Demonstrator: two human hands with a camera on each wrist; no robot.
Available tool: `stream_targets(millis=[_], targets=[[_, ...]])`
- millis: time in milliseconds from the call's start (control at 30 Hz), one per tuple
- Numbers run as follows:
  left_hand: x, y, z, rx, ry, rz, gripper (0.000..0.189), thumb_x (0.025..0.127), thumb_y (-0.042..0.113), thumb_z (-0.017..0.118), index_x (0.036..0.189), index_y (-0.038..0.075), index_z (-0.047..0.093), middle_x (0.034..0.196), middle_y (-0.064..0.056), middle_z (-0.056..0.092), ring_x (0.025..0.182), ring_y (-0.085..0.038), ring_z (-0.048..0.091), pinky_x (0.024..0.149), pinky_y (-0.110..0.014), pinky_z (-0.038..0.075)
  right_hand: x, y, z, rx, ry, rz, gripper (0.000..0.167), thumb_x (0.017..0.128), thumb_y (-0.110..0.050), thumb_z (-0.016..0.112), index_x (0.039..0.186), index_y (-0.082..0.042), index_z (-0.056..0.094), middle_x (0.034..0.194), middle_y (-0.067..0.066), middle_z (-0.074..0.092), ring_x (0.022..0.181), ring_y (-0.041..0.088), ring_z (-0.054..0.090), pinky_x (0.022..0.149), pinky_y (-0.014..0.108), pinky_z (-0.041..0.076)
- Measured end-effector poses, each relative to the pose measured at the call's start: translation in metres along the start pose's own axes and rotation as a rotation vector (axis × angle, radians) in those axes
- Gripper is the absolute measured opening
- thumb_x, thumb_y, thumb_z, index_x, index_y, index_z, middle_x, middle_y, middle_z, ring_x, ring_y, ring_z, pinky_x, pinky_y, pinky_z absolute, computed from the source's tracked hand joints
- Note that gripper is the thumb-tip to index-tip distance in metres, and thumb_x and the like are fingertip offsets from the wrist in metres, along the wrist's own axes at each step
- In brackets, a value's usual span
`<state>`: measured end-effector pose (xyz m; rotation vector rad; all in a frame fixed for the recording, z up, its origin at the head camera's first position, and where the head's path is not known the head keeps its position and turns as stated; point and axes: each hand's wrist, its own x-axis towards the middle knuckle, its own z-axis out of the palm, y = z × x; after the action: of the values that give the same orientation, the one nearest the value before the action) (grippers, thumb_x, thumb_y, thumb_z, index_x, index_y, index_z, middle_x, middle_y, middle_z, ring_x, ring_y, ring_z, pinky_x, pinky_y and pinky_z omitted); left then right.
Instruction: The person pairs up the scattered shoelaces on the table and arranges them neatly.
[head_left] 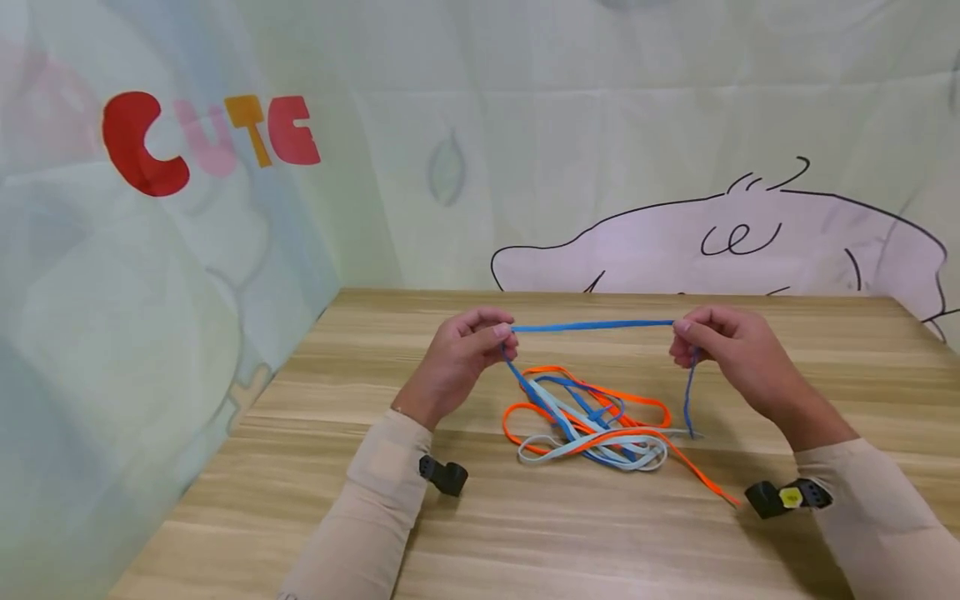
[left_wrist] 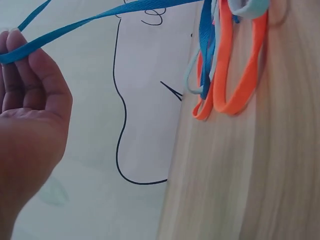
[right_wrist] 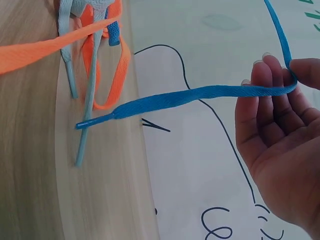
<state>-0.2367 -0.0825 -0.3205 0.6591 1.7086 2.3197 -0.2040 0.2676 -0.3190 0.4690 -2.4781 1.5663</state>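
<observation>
A blue shoelace (head_left: 592,326) is stretched nearly level between both hands, above the table. My left hand (head_left: 468,354) pinches it between thumb and fingers; from there the lace runs down into a tangled pile. My right hand (head_left: 731,350) pinches it near its other end, and a short tail hangs below, its tip (right_wrist: 95,121) sheathed in plastic. Under the hands lies the pile, where an orange shoelace (head_left: 648,404) and a pale blue shoelace (head_left: 551,452) loop through more of the blue one. Which strands cross inside the pile is hard to tell.
The laces lie on a wood-grain table (head_left: 300,458). Behind it hangs a printed cloth backdrop (head_left: 420,167) with coloured letters and a line drawing. Each sleeve carries a small black wrist camera (head_left: 444,476) near the cuff.
</observation>
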Motion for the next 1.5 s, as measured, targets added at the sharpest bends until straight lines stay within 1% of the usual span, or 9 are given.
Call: stream_targets(millis=[200,333,533,800,967,1067,1200,1367,1500], targets=[[0.001,0.008,-0.004,-0.031,0.037,0.031,0.01,0.098,0.002,0.056,0.105,0.003,0.062,0.086,-0.003,0.066,0.08,-0.016,0.063,0.081,-0.029,0.055,-0.001,-0.003,-0.001,-0.021,0.042,0.05,0.035,0.103,-0.035,0.058,0.101,-0.001,0.064,0.086,0.013,0.064,0.078,0.025,0.064,0.074,0.03,0.056],[0.001,0.01,-0.007,-0.066,0.051,0.061,0.012,0.098,0.0,0.054,0.102,0.005,0.064,0.086,-0.003,0.066,0.077,-0.015,0.062,0.079,-0.029,0.054,-0.001,-0.002,0.0,-0.029,0.057,0.061,0.036,0.102,-0.037,0.058,0.1,-0.002,0.064,0.084,0.013,0.064,0.078,0.025,0.063,0.073,0.029,0.054],[0.0,0.011,-0.013,-0.11,0.095,0.095,0.019,0.099,0.0,0.053,0.095,0.01,0.068,0.084,-0.003,0.066,0.073,-0.014,0.061,0.076,-0.027,0.052,0.001,0.001,-0.001,-0.04,0.055,0.036,0.033,0.103,-0.033,0.058,0.098,-0.001,0.064,0.08,0.012,0.064,0.077,0.024,0.062,0.071,0.027,0.052],[0.0,0.012,-0.021,-0.123,0.185,0.115,0.012,0.098,0.004,0.058,0.096,0.009,0.068,0.086,-0.004,0.064,0.072,-0.014,0.061,0.077,-0.026,0.051,0.003,0.003,-0.002,0.001,0.05,-0.001,0.033,0.104,-0.028,0.057,0.092,0.003,0.06,0.077,0.009,0.062,0.073,0.022,0.06,0.069,0.026,0.052],[0.0,0.009,-0.03,-0.142,0.242,0.113,0.013,0.099,0.004,0.058,0.1,0.009,0.069,0.089,-0.004,0.064,0.073,-0.013,0.06,0.076,-0.025,0.051,0.001,0.005,-0.001,-0.011,0.071,0.046,0.041,0.103,-0.036,0.057,0.088,0.003,0.057,0.073,0.01,0.059,0.073,0.024,0.058,0.069,0.029,0.05],[0.001,0.008,-0.036,-0.169,0.266,0.114,0.012,0.1,0.003,0.057,0.101,0.007,0.068,0.09,-0.004,0.064,0.073,-0.013,0.059,0.075,-0.025,0.051,0.0,0.006,-0.003,-0.018,0.079,0.082,0.044,0.102,-0.04,0.057,0.088,0.002,0.058,0.074,0.011,0.059,0.074,0.025,0.057,0.071,0.028,0.05],[0.003,0.007,-0.043,-0.19,0.311,0.114,0.012,0.099,0.002,0.057,0.098,0.007,0.068,0.088,-0.004,0.064,0.072,-0.013,0.059,0.072,-0.024,0.051,0.0,0.009,-0.007,-0.006,0.078,0.098,0.045,0.102,-0.041,0.057,0.093,0.003,0.06,0.077,0.012,0.06,0.075,0.025,0.058,0.074,0.027,0.052],[0.004,0.006,-0.049,-0.196,0.368,0.067,0.01,0.1,0.003,0.058,0.098,0.008,0.067,0.088,-0.004,0.066,0.071,-0.013,0.06,0.071,-0.024,0.052,0.002,0.013,-0.01,-0.014,0.086,0.131,0.046,0.1,-0.043,0.058,0.1,0.002,0.062,0.08,0.01,0.06,0.075,0.023,0.06,0.074,0.025,0.053],[0.006,0.005,-0.051,-0.182,0.44,0.009,0.009,0.101,0.005,0.058,0.103,0.008,0.066,0.09,-0.003,0.068,0.071,-0.012,0.062,0.069,-0.024,0.052,0.002,0.017,-0.013,-0.021,0.092,0.164,0.046,0.1,-0.045,0.059,0.107,0.001,0.063,0.082,0.007,0.061,0.076,0.021,0.061,0.073,0.025,0.054]])
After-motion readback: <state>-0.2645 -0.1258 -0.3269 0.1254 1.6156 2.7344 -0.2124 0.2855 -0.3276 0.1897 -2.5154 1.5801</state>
